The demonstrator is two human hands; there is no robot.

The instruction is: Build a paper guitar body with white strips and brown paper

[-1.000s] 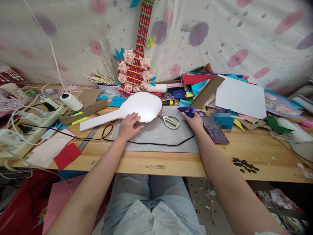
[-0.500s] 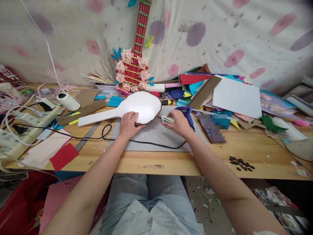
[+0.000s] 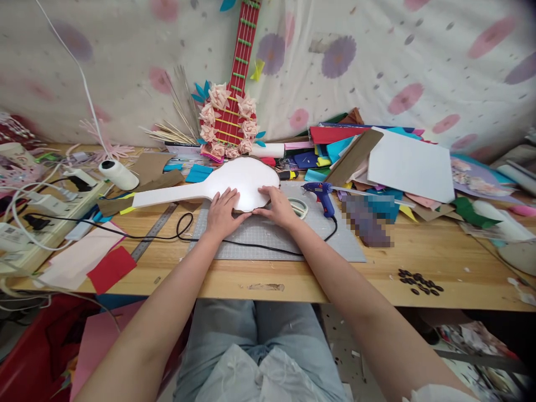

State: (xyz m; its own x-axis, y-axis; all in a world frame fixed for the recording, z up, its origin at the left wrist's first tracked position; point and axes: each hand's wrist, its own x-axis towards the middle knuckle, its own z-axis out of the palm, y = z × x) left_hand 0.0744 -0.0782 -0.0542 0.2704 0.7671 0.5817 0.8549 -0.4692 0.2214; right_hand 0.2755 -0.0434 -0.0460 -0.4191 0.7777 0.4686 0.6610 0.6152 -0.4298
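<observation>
A white guitar-shaped cutout (image 3: pixel 234 181) with a long neck lies across the grey cutting mat (image 3: pixel 318 240). My left hand (image 3: pixel 221 212) rests flat on its near edge, fingers spread. My right hand (image 3: pixel 277 205) lies on the round body's right edge, fingers stretched over it. Scissors (image 3: pixel 298 207) lie just right of that hand, partly hidden by it. A blue glue gun (image 3: pixel 321 194) stands on the mat beyond them, untouched, its black cord (image 3: pixel 184 226) looping to the left.
A red paper guitar with pink flowers (image 3: pixel 232 120) leans on the back cloth. Piled coloured sheets and a white sheet (image 3: pixel 410 164) fill the back right. A phone (image 3: pixel 368 226), a steel ruler (image 3: pixel 153 231), a thread spool (image 3: pixel 118 174), a power strip (image 3: pixel 46 206) and dark beads (image 3: pixel 419 282) lie about.
My right hand let go of the glue gun, which now stands on the mat, and moved left past the scissors onto the white cutout. The left hand stayed put.
</observation>
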